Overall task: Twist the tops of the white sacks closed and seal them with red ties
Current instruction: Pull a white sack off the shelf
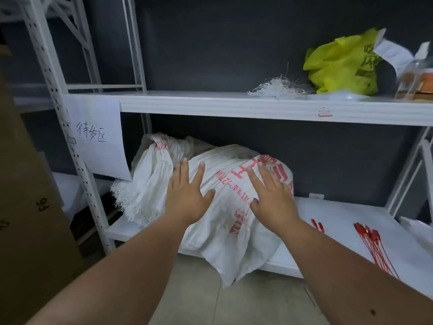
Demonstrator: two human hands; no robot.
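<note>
**Both hands flat on white sack, lower shelf**

Room: dark grey wall behind a white metal rack (pixel 58 95) w/ perforated uprights. Two shelf levels in view, upper shelf (pixel 234 105) & lower shelf (pixel 346 216), both white boards. Floor below is pale, tiled. Brown cardboard box (pixel 30 207) fills the left edge, "96" printed on its side. One paper sheet (pixel 98 137) w/ handwritten characters hangs off the upper shelf's front edge at left.

Counts, upper shelf: 1 clump of frayed white fibres (pixel 278 87), 1 yellow-green bag (pixel 344 64) just right of it, 1 clear container (pixel 414 83) at far right w/ white paper slips on top, blurred. 1 small red-outlined tag (pixel 325 112) on the shelf's front lip.

Counts, lower shelf: 1 white sack (pixel 225 221) w/ red print lies on its side at the left end, bottom corner drooping over the front edge. Its gathered neck (pixel 161 148) points back-left, frayed mouth (pixel 133 198) spilling out toward the upright. Cannot tell if a 2nd sack sits behind. Red ties: 1 bundle (pixel 372 245) fanned on the board to the right, exact no. unclear, plus a few more red ties (pixel 317 225) just beside the right forearm.

Hands: left hand (pixel 185 195) & right hand (pixel 273 195), fingers straight & spread, palms down on top of the sack, gripping nothing. Left one near the neck end, right one over the red print
</note>
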